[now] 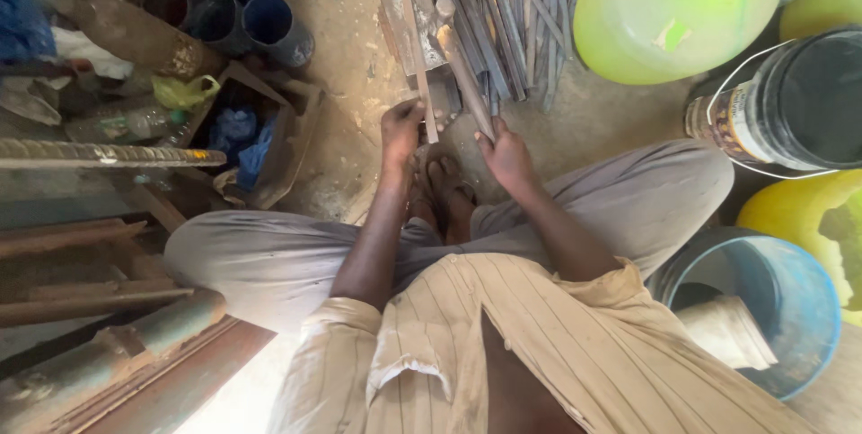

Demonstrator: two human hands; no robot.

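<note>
Viewpoint: looking straight down on a seated person; knees spread across mid frame, bare feet [444,192] together at centre.
Left hand: the left hand [401,131], just left of centre, is clenched around the lower end of a thin metal strip [420,70].
Metal strip: narrow, flat, dull grey; runs from the left hand's grip up the frame, lying across a flat metal block [406,8] at top centre.
Right hand: the right hand [505,154], just right of centre, is closed on the handle of a hammer [462,70].
Hammer: handle slants up and left from the right hand; its head sits at top centre, just beside the strip and over the block's right edge. Whether the head touches the block cannot be told.
Metal block: rectangular, worn and rust-stained, resting on the concrete floor [341,57] directly above the feet in the frame.
Rod bundle: a pile of thin metal rods [516,12] lies on the floor at top centre-right, fanned out beside the block.
Right side: a green plastic jug [664,12] at upper right; a black bucket [799,102] with a wire handle below it; a blue bucket [772,299] at lower right, near the right knee.
Left side: dark blue pipe sections [269,26] at upper left; a ribbed steel bar [99,156] and rusty metal beams [81,263] along the left edge.
Clothing: grey trousers, striped beige shirt.
</note>
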